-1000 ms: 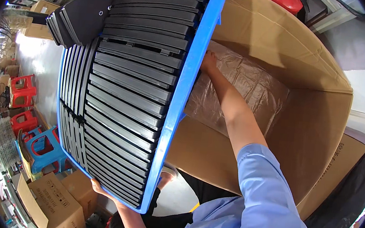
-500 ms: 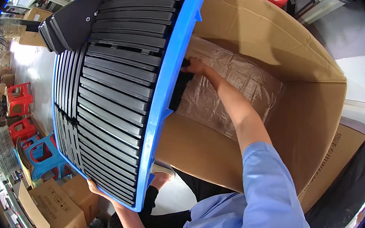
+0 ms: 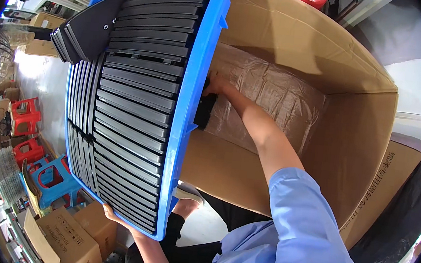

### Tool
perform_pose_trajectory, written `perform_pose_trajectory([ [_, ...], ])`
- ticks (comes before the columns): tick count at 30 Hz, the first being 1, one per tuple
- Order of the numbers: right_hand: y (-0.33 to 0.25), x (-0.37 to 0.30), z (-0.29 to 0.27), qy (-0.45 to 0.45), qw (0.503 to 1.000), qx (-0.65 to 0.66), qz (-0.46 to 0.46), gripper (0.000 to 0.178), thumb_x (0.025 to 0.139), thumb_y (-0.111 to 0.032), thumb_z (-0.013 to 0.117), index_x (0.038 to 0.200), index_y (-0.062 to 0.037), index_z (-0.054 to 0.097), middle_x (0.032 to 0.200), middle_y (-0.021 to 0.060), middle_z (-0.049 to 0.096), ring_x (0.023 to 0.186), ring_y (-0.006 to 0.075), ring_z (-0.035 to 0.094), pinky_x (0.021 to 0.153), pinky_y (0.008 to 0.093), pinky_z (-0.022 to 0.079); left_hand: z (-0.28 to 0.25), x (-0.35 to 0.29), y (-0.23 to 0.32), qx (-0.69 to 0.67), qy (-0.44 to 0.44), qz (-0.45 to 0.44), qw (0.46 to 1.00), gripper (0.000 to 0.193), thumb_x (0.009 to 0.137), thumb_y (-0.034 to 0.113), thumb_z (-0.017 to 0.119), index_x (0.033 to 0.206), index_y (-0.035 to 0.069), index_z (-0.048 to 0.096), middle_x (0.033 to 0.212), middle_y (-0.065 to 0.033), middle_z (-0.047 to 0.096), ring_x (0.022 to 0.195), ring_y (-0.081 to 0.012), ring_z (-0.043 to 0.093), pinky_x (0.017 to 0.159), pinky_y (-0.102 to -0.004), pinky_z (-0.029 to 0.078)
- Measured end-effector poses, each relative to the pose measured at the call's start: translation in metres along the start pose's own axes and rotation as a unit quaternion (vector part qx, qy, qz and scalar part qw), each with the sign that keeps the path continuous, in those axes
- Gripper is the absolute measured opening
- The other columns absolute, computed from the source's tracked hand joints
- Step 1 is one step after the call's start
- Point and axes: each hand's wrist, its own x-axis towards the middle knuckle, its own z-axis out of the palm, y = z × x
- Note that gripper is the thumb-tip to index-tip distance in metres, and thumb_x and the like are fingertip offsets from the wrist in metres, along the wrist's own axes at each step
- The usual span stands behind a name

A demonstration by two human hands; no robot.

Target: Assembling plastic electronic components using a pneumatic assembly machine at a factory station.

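Observation:
A blue plastic crate (image 3: 188, 103) packed with several flat black plastic parts (image 3: 139, 72) is tipped up against a big open cardboard box (image 3: 353, 141). My left hand (image 3: 115, 216) grips the crate's lower rim. My right hand (image 3: 215, 83) reaches over the blue edge into the box and holds a black part (image 3: 204, 111) just inside, against the clear plastic liner (image 3: 270, 102) at the box's bottom. Part of that hand is hidden behind the crate rim.
Red stools (image 3: 25, 112) and a blue stool (image 3: 54, 179) stand on the floor at the left. Small cardboard cartons (image 3: 71, 235) lie at the lower left. A black sheet (image 3: 401, 223) hangs beside the big box at right. My foot (image 3: 185, 201) shows below the crate.
The crate has swung left, uncovering more of the box's inside. My right hand has come out from behind the rim with a black part and moved it down into the box.

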Motion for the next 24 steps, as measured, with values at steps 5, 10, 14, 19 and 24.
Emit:
perform_pose_trajectory([
  [5, 0.022, 0.004, 0.021, 0.091, 0.992, 0.088, -0.026, 0.101, 0.060, -0.046, 0.079, 0.132, 0.0078, 0.035, 0.109, 0.0243, 0.061, 0.100, 0.0381, 0.060, 0.087, 0.0425, 0.048, 0.000, 0.004, -0.008, 0.010, -0.018, 0.022, 1.000, 0.071, 0.088, 0.061, 0.037, 0.140, 0.012, 0.029, 0.133, -0.0088, 0.040, 0.118, -0.0199, 0.047, 0.092, -0.0349, 0.049],
  [10, 0.002, -0.022, 0.008, -0.074, 0.915, 0.377, -0.121, 0.094, 0.063, -0.050, 0.074, 0.129, 0.0080, 0.043, 0.116, 0.0233, 0.060, 0.107, 0.0372, 0.057, 0.091, 0.0457, 0.045, -0.013, 0.010, -0.004, 0.020, -0.016, 0.017, 1.000, 0.077, 0.083, 0.067, 0.040, 0.138, 0.013, 0.031, 0.129, -0.0093, 0.044, 0.112, -0.0190, 0.052, 0.085, -0.0345, 0.054],
  [14, -0.002, -0.027, 0.029, 0.026, 0.992, 0.122, -0.015, 0.093, 0.062, -0.055, 0.073, 0.128, 0.0060, 0.047, 0.129, 0.0253, 0.050, 0.120, 0.0386, 0.047, 0.099, 0.0462, 0.038, -0.006, 0.010, -0.008, 0.013, -0.019, 0.014, 1.000, 0.076, 0.083, 0.066, 0.039, 0.137, 0.014, 0.031, 0.127, -0.0091, 0.045, 0.112, -0.0189, 0.052, 0.083, -0.0332, 0.055],
  [19, -0.019, -0.014, 0.014, -0.178, 0.983, 0.049, 0.008, 0.106, 0.054, -0.066, 0.071, 0.131, 0.0031, 0.047, 0.140, 0.0266, 0.036, 0.126, 0.0416, 0.039, 0.106, 0.0457, 0.031, -0.013, 0.012, -0.008, 0.020, -0.007, 0.010, 1.000, 0.075, 0.084, 0.066, 0.037, 0.138, 0.013, 0.030, 0.126, -0.0089, 0.045, 0.111, -0.0177, 0.053, 0.082, -0.0325, 0.056],
  [24, -0.054, -0.003, 0.050, -0.167, 0.982, 0.053, -0.069, 0.102, 0.052, -0.060, 0.076, 0.126, 0.0049, 0.050, 0.131, 0.0270, 0.045, 0.122, 0.0390, 0.043, 0.100, 0.0441, 0.038, -0.033, 0.007, 0.002, 0.044, -0.024, 0.063, 0.997, 0.070, 0.088, 0.062, 0.035, 0.138, 0.014, 0.028, 0.127, -0.0074, 0.043, 0.110, -0.0150, 0.053, 0.081, -0.0298, 0.056],
])
